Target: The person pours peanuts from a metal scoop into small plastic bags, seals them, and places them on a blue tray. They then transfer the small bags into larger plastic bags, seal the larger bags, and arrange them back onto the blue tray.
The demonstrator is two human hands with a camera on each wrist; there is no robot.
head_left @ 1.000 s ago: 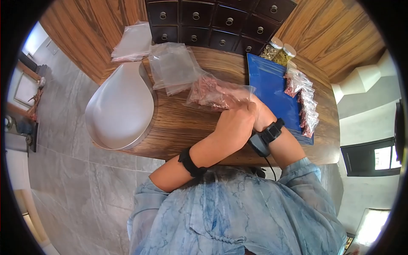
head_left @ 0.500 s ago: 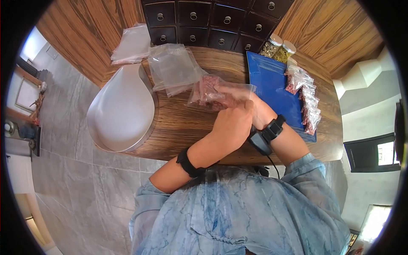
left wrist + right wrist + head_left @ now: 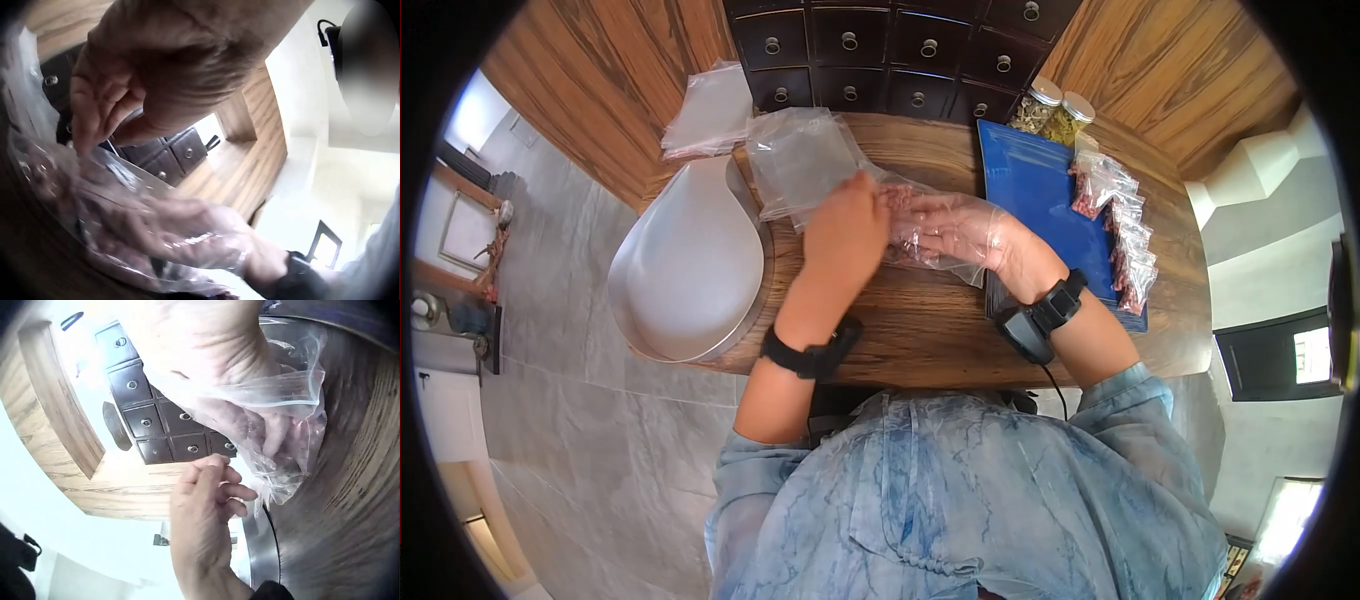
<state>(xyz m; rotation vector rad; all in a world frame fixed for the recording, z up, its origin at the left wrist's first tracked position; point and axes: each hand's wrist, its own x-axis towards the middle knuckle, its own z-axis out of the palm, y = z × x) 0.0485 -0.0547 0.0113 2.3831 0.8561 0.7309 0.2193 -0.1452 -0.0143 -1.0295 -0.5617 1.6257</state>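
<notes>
In the head view a clear zip bag [image 3: 960,262] with dark red bits [image 3: 892,200] lies over the wooden table. My right hand [image 3: 950,228] is inside it, palm up, fingers stretched out among the bits, the film wrapped about it to the wrist. The right wrist view shows the zip strip [image 3: 287,400] across that hand and its fingers reaching into the red pieces. My left hand [image 3: 842,232] hovers at the bag's left end, fingers loosely bent. In the left wrist view its fingertips [image 3: 82,145] are right at the film.
Left stands a grey teardrop-shaped tray [image 3: 685,270]. Behind it lie a stack of bags [image 3: 710,105] and more empty bags [image 3: 800,160]. A dark drawer cabinet [image 3: 890,60] stands at the back, near lidded jars [image 3: 1065,120]. Right, a blue board [image 3: 1035,210] bears several small filled bags [image 3: 1135,260].
My left hand has left the bag's mouth at my right wrist and moved left and away from me to the bag's other end. My right hand stays inside, its palm now showing.
</notes>
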